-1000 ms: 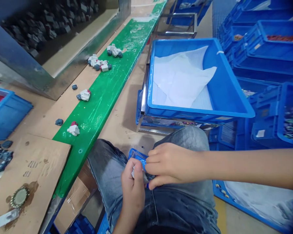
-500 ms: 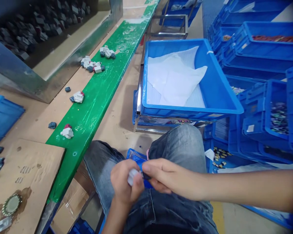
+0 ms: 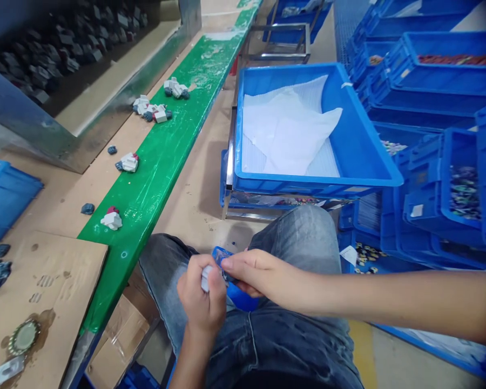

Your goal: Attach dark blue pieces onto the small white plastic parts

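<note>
White-and-dark part [image 3: 206, 277] is between the two hands, over the wearer's lap, right of the near end of the green strip [image 3: 157, 162]. Left of the strip's far half: metal-walled box [image 3: 135, 89] with a pile of similar parts [image 3: 65, 56]. Right of the strip: big blue bin [image 3: 350, 146] with white sheets [image 3: 283, 135]. Left of its near end: cardboard sheet [image 3: 65, 270]. Right of its near end: small blue tray [image 3: 243, 299], under the hands.

Left hand [image 3: 202, 292]: fingers curled round the white body, thumb pressing on it. Right hand [image 3: 253, 273]: thumb and fingers look pinched on the dark end; contact partly hidden.

On the strip: a few white clusters [image 3: 112, 219], one nearest the cardboard. Just off its left edge: loose dark pieces [image 3: 88, 208].

Handling, my read: light, stiff hard plastic, maybe a bit slick. Narrow bits where white meets dark are likely the weak spot. Grip the blocky white body, pinch the dark end close to the join, don't pry sideways.
</note>
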Motion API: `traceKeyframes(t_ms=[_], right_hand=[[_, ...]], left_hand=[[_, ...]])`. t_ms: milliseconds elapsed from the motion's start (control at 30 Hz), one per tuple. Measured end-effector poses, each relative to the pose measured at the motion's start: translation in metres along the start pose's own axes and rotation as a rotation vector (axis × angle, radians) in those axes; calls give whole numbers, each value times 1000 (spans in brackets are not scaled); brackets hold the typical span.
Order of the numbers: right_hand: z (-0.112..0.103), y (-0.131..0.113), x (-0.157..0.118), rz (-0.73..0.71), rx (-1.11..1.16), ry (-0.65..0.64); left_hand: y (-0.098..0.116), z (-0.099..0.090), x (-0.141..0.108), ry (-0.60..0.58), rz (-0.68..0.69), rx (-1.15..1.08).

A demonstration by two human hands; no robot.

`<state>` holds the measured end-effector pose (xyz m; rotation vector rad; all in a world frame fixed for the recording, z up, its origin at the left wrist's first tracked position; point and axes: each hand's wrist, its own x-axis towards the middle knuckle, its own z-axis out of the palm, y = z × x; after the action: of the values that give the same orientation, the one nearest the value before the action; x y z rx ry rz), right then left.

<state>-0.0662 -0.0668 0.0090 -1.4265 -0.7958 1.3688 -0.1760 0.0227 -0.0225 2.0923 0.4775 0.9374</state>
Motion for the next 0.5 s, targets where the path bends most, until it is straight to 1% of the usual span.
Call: traceKeyframes(t_ms=[33,67,100,167,200,233,300,333,400,467,500], right_hand=[[5,-1,-2,118,237,-27],[10,-1,-5,202,422,-57],[14,-2,-9,260,553,-85],[21,-2,-16,316,697,-111],[23,-1,-18,330,742,-106],[23,0,-20,341,765,-93],[21,3,-21,354,716,-40],[19,5,-21,341,639,-12],[11,8,-18,254,380,39],[3,10,-16,118,79,71],[-1,10,-15,58,-36,80]], left_hand=[[-3,-4,0,-15,184,63],[-6,-8,1,-45,323,80],[-7,-12,2,-81,421,67],[-9,-17,4,-135,539,39],[-9,-17,5,-151,562,23],[-9,-17,5,-159,543,-1],[-7,-11,4,-172,429,-38],[-6,-7,2,-183,323,-50],[-3,0,-2,-202,27,-109],[1,6,-5,-217,-305,-248],[2,8,-6,-212,-448,-331]])
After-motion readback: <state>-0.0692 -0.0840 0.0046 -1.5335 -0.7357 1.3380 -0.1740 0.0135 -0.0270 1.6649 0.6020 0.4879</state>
